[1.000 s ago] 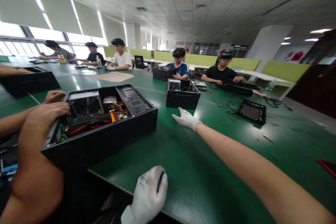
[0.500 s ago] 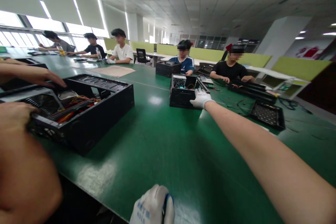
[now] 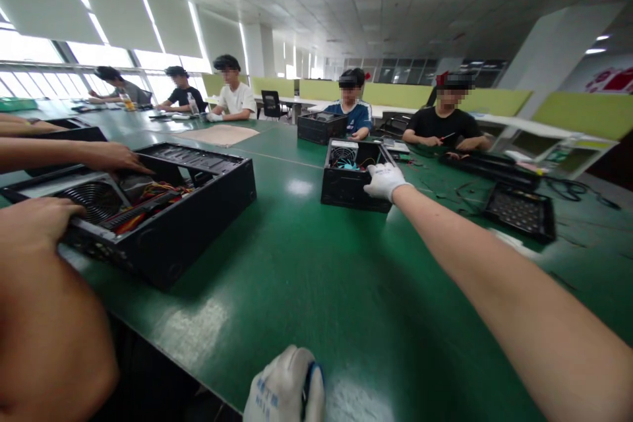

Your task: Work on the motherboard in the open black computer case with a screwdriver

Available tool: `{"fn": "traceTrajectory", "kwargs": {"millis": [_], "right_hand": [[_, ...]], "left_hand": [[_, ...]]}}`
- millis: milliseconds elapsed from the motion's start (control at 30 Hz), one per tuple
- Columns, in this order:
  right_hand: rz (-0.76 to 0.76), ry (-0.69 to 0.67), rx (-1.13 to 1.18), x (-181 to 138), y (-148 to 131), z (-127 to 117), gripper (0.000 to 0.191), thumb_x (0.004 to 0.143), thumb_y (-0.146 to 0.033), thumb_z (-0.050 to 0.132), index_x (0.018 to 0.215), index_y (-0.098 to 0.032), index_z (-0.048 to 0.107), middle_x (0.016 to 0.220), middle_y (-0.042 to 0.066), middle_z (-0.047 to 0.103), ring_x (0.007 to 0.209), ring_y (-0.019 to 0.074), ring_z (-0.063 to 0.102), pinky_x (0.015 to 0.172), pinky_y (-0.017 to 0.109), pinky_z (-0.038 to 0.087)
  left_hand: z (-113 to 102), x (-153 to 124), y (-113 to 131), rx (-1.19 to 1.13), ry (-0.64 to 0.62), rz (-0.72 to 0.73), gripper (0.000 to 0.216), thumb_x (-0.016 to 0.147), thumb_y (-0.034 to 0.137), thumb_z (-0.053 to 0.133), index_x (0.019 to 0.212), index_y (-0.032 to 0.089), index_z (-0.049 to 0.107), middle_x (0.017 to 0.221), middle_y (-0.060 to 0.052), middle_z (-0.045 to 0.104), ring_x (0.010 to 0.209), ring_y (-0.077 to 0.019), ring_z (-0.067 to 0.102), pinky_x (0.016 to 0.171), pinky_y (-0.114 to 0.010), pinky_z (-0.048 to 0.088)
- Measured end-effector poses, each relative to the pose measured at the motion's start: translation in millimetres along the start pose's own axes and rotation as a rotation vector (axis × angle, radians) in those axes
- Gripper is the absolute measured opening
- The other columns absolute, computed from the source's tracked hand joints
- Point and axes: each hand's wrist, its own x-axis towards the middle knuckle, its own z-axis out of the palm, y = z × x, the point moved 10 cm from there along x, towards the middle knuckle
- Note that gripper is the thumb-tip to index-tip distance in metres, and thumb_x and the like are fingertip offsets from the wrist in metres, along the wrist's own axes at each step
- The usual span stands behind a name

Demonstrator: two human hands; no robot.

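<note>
Right hand [image 3: 384, 180], gloved, is stretched far out across the green counter [image 3: 316, 277]; its fingers are curled over the near top edge of a small open computer case [image 3: 352, 175]. Grip taken, case not yet lifted or drawn in, by the look of it. Left hand [image 3: 287, 388], gloved, rests at the counter's near edge, well short of the case, fingers closed round something dark, too hidden to name. Left of the case, a co-worker's bare hands work in a larger open case [image 3: 163, 208].
</note>
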Motion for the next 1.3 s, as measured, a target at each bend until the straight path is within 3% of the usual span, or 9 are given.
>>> {"fn": "traceTrajectory", "kwargs": {"millis": [233,567,667,767,900,1067,1167,1300], "right_hand": [[-0.085,0.095,-0.020,-78.2,-18.9,-25.7,0.056,0.089,-0.052,0.050,0.125,-0.010,0.063,0.125,0.022,0.064,0.114,0.0372,0.054,0.093,0.047,0.040],[-0.244,0.182,-0.006,-240.7,-41.6,-73.2,0.051,0.098,-0.056,0.043,0.111,-0.012,0.067,0.109,0.017,0.069,0.104,0.0317,0.058,0.087,0.041,0.038],[-0.302,0.214,0.022,-287.0,-44.5,-86.6,0.049,0.099,-0.056,0.045,0.107,-0.013,0.068,0.101,0.016,0.070,0.097,0.0299,0.060,0.084,0.039,0.038],[-0.337,0.231,0.069,-328.9,-44.7,-95.8,0.046,0.099,-0.055,0.047,0.101,-0.014,0.068,0.094,0.013,0.070,0.091,0.0275,0.062,0.081,0.038,0.038],[-0.362,0.267,0.157,-378.5,-42.8,-106.3,0.042,0.098,-0.055,0.049,0.095,-0.017,0.068,0.087,0.010,0.070,0.083,0.0251,0.063,0.077,0.036,0.039],[-0.404,0.281,0.240,-425.1,-43.1,-117.0,0.037,0.096,-0.053,0.053,0.093,-0.019,0.068,0.082,0.008,0.070,0.076,0.0242,0.064,0.072,0.037,0.040],[-0.431,0.267,0.289,-446.2,-45.7,-121.6,0.035,0.096,-0.052,0.054,0.092,-0.021,0.067,0.082,0.008,0.071,0.072,0.0233,0.063,0.069,0.037,0.040],[-0.441,0.236,0.346,-471.8,-46.9,-124.2,0.031,0.095,-0.049,0.055,0.085,-0.022,0.065,0.077,0.007,0.068,0.067,0.0217,0.060,0.065,0.037,0.039]], "left_hand": [[-2.2,-3.0,0.5,-0.003,0.002,0.075,0.011,0.101,0.027,0.048,0.101,0.021,0.058,0.080,-0.003,0.065,0.068,-0.0167,0.066,0.065,-0.028,0.053],[-3.7,3.2,9.1,0.002,-0.064,0.069,0.018,0.104,0.028,0.045,0.099,0.020,0.060,0.083,-0.004,0.068,0.073,-0.0176,0.068,0.072,-0.030,0.055],[-8.2,2.5,9.7,0.006,-0.016,0.086,0.019,0.104,0.031,0.046,0.100,0.020,0.061,0.089,-0.005,0.072,0.078,-0.0193,0.071,0.075,-0.031,0.057],[-26.1,5.1,18.8,-0.024,0.065,0.091,0.020,0.103,0.031,0.046,0.100,0.020,0.062,0.090,-0.006,0.073,0.079,-0.0193,0.072,0.074,-0.030,0.057],[-56.6,17.6,54.3,-0.106,0.025,0.087,0.019,0.102,0.029,0.046,0.096,0.020,0.061,0.082,-0.003,0.067,0.073,-0.0177,0.066,0.070,-0.029,0.052],[-91.4,44.7,129.8,-0.138,-0.037,0.249,0.012,0.097,0.027,0.052,0.097,0.020,0.061,0.082,-0.002,0.063,0.072,-0.0175,0.061,0.069,-0.031,0.046],[-89.5,58.9,163.3,-0.093,-0.123,0.337,0.012,0.097,0.028,0.052,0.094,0.021,0.061,0.082,-0.003,0.063,0.074,-0.0179,0.060,0.070,-0.031,0.045],[-71.5,61.0,186.8,-0.024,-0.269,0.417,0.019,0.101,0.032,0.049,0.089,0.021,0.059,0.078,-0.002,0.062,0.070,-0.0171,0.060,0.067,-0.030,0.045]]}}
